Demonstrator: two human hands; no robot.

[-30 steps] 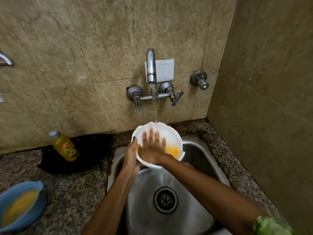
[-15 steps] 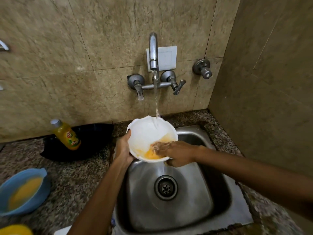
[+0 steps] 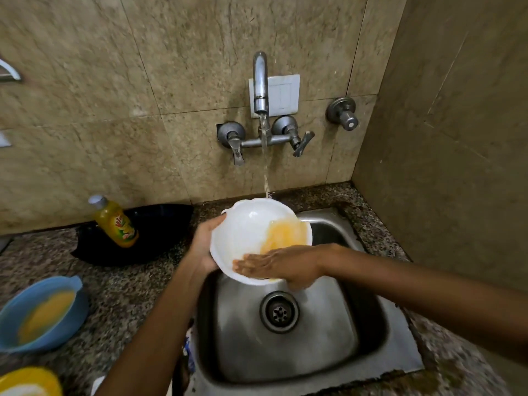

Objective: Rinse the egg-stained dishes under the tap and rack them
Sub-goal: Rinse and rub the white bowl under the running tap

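Observation:
A white bowl (image 3: 248, 230) smeared with yellow egg is held tilted over the steel sink (image 3: 288, 338). My left hand (image 3: 204, 247) grips its left rim from outside. My right hand (image 3: 278, 264) lies across the bowl's near inner edge with straight fingers pressed on the surface. Water runs from the wall tap (image 3: 260, 84) and lands on the bowl's far rim. A blue bowl (image 3: 77, 292) with yellow egg inside sits on the counter at the left. A yellow dish (image 3: 43, 378) shows at the bottom left corner.
A yellow dish-soap bottle (image 3: 115, 224) stands on a black tray (image 3: 165, 232) left of the sink. The speckled granite counter (image 3: 123, 298) surrounds the sink. A tiled wall closes the right side. A separate valve knob (image 3: 343, 114) sits right of the tap.
My right hand swept from the bowl's middle to its near edge, fingers now pointing left. The egg smear shifted to the bowl's right side. The camera view dropped slightly, showing the yellow dish.

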